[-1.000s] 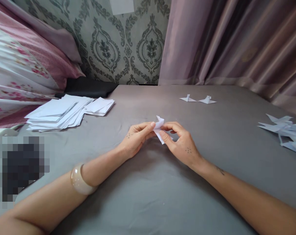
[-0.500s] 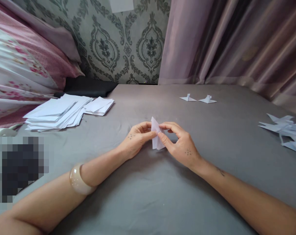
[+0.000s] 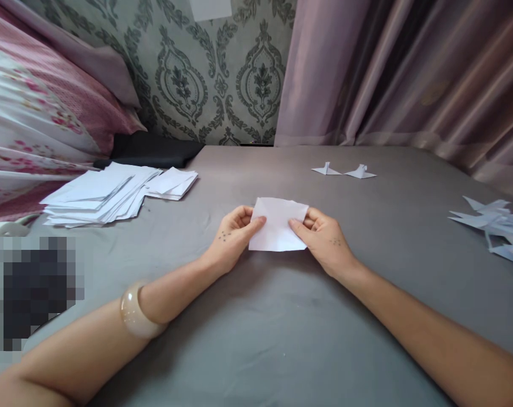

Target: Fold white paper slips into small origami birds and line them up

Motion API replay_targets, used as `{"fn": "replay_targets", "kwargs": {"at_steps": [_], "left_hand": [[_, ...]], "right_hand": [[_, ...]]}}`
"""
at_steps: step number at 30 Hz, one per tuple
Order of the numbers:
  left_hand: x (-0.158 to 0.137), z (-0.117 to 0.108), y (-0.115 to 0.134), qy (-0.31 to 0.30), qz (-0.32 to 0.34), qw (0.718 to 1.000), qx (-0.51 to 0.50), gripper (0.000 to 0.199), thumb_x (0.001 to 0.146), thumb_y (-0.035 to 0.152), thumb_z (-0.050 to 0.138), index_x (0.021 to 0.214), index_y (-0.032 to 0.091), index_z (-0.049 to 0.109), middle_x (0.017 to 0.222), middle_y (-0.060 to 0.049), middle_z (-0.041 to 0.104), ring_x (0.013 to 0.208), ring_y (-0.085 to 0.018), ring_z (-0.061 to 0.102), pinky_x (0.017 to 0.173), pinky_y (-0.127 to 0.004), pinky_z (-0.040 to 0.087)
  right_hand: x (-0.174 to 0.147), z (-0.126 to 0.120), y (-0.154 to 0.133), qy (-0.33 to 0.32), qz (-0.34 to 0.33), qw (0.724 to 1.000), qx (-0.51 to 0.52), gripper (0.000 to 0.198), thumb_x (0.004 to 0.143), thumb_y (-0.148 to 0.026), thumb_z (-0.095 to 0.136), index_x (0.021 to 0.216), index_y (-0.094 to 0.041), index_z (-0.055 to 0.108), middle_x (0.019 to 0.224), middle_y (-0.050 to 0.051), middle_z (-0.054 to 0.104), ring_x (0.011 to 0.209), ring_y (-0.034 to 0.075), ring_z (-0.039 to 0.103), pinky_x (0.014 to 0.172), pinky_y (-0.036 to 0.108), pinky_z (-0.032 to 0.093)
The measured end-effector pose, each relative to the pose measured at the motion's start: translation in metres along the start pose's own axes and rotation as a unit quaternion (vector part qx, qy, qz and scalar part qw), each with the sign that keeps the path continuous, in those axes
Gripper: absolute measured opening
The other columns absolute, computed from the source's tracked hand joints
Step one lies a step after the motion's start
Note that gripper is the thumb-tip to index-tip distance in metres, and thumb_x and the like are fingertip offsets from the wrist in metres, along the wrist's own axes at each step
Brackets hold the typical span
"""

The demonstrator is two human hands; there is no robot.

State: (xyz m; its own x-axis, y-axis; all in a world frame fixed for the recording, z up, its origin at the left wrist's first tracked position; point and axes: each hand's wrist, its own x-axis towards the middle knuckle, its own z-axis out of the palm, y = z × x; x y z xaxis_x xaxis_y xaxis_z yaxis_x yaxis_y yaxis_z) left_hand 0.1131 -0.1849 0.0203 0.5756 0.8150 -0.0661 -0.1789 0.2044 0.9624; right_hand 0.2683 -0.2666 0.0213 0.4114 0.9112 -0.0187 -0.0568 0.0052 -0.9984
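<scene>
A small white sheet of paper (image 3: 277, 226), nearly square, is spread between my two hands above the grey cloth surface. My left hand (image 3: 235, 234) pinches its left edge, thumb on the near face and fingers curled behind. On the opposite edge my right hand (image 3: 324, 234) grips in the same way, its thumb pressed on the front. Faint creases show on the paper, and its top edge is slightly uneven. The fingertips behind the sheet are hidden.
Stacked white paper (image 3: 95, 195) lies at the left, with a smaller pile (image 3: 172, 183) beside it. Two folded paper figures (image 3: 360, 172) stand at the back right. Several more folded pieces (image 3: 498, 223) are heaped at the right edge. A dark folded cloth (image 3: 150, 150) sits behind the stacks.
The paper was folded narrow between my fingers; now it is opened into a wider, flat sheet. My hands have moved apart, the right one shifting to the right.
</scene>
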Motion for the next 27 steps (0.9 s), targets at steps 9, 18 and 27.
{"fn": "replay_targets", "kwargs": {"at_steps": [9, 18, 27], "left_hand": [[0.003, -0.005, 0.000, 0.078, -0.050, 0.991, 0.093, 0.029, 0.070, 0.028, 0.073, 0.091, 0.015, 0.057, 0.070, -0.003, 0.070, 0.063, -0.017, 0.064, 0.060, -0.027, 0.047], [0.006, -0.010, 0.005, 0.096, -0.005, 0.962, 0.255, 0.038, 0.073, 0.041, 0.069, 0.097, 0.014, 0.056, 0.075, -0.006, 0.071, 0.064, -0.017, 0.063, 0.056, -0.024, 0.044], [0.030, -0.029, 0.003, 0.085, 0.030, 0.920, 0.383, 0.024, 0.073, 0.039, 0.062, 0.071, 0.015, 0.059, 0.060, 0.001, 0.060, 0.052, -0.010, 0.049, 0.048, -0.020, 0.031]], "right_hand": [[0.013, -0.015, 0.012, 0.027, -0.086, 0.972, -0.218, 0.044, 0.074, -0.019, 0.063, 0.116, -0.019, 0.050, 0.107, 0.011, 0.063, 0.091, 0.021, 0.064, 0.079, 0.039, 0.053], [-0.005, -0.013, 0.006, -0.189, -0.287, 0.761, -0.551, 0.043, 0.086, 0.002, 0.036, 0.110, -0.022, 0.062, 0.113, 0.007, 0.059, 0.101, 0.021, 0.050, 0.087, 0.036, 0.045], [-0.008, -0.012, 0.009, -0.151, -0.269, 0.761, -0.571, 0.042, 0.086, 0.002, 0.036, 0.104, -0.020, 0.067, 0.111, 0.006, 0.062, 0.098, 0.021, 0.052, 0.081, 0.034, 0.046]]}}
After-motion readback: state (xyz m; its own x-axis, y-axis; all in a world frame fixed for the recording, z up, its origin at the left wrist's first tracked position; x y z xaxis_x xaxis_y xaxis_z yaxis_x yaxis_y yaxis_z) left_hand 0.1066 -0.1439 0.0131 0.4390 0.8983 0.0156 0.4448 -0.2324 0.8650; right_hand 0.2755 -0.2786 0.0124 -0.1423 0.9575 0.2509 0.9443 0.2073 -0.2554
